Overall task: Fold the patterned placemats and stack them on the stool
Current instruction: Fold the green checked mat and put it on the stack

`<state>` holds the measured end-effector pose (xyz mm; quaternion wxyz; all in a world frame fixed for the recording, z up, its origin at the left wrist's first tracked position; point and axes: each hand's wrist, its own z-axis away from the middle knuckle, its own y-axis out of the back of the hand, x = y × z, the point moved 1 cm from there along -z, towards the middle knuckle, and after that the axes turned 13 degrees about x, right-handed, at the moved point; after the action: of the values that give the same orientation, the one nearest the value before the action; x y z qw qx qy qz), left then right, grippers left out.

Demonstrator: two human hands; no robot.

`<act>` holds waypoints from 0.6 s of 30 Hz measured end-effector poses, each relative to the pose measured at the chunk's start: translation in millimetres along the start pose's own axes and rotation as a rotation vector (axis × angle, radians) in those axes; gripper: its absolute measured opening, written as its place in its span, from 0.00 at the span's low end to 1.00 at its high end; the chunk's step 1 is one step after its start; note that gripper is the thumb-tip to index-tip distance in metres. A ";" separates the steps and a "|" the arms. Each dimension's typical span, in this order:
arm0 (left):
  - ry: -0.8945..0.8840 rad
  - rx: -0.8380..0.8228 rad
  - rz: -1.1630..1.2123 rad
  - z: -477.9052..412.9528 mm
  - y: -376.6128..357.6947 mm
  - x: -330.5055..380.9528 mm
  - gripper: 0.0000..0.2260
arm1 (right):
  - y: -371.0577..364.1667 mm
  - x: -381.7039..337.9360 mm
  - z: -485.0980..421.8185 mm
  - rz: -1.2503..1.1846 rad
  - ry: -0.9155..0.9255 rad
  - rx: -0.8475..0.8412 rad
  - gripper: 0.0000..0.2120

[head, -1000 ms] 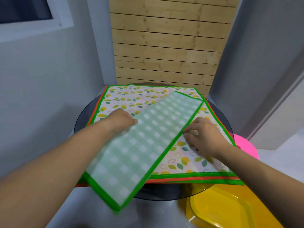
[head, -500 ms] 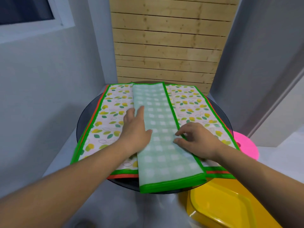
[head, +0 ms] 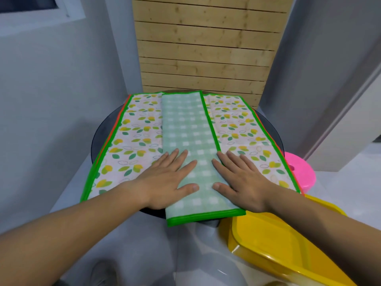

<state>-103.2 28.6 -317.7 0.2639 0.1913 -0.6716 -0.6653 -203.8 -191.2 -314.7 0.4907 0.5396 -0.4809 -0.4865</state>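
Note:
A folded placemat [head: 189,129], showing its green checked back with a green border, lies lengthwise down the middle of a stack of leaf-patterned placemats [head: 134,141] on a round dark glass table [head: 97,139]. My left hand [head: 167,180] lies flat with straight fingers on the folded strip's near left edge. My right hand [head: 241,178] lies flat on its near right edge, partly on the leaf-patterned mat. A pink stool [head: 301,174] stands to the right of the table, nothing on its visible top.
A yellow plastic stool or tub [head: 274,244] stands close at the near right, under my right forearm. A wooden slat panel [head: 206,50] and grey walls close in behind the table. White floor shows at the right.
The folded checked mat swung from a diagonal to lie straight down the stack's middle. Both hands went from gripping its edges to pressing flat on its near end.

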 end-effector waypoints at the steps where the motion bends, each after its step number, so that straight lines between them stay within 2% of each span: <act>1: -0.001 -0.014 -0.003 -0.2 0.9 0.0 0.39 | 0.8 1.3 2.5 0.009 0.003 -0.018 0.37; 5: -0.007 -0.051 -0.012 -0.5 3.0 -0.7 0.40 | 9.4 5.3 8.0 -0.037 0.029 0.012 0.38; 8: -0.016 -0.056 -0.013 -0.2 3.3 -0.8 0.41 | 18.0 1.2 16.9 -0.303 0.087 0.180 0.32; 10: -0.021 -0.053 -0.012 0.4 2.9 -0.7 0.41 | 17.8 -4.3 25.9 -0.483 0.117 0.202 0.25; 13: -0.024 -0.054 -0.012 1.1 2.7 -1.2 0.40 | 8.1 -8.2 35.6 -0.469 0.228 0.258 0.23; 18: -0.020 -0.057 -0.015 1.2 2.9 -0.9 0.39 | 1.1 -5.1 41.1 -0.429 0.288 0.325 0.22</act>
<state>-103.0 30.1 -314.9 0.2576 0.1821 -0.6536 -0.6880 -245.2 -188.8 -315.1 0.3472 0.7637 -0.3532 -0.4142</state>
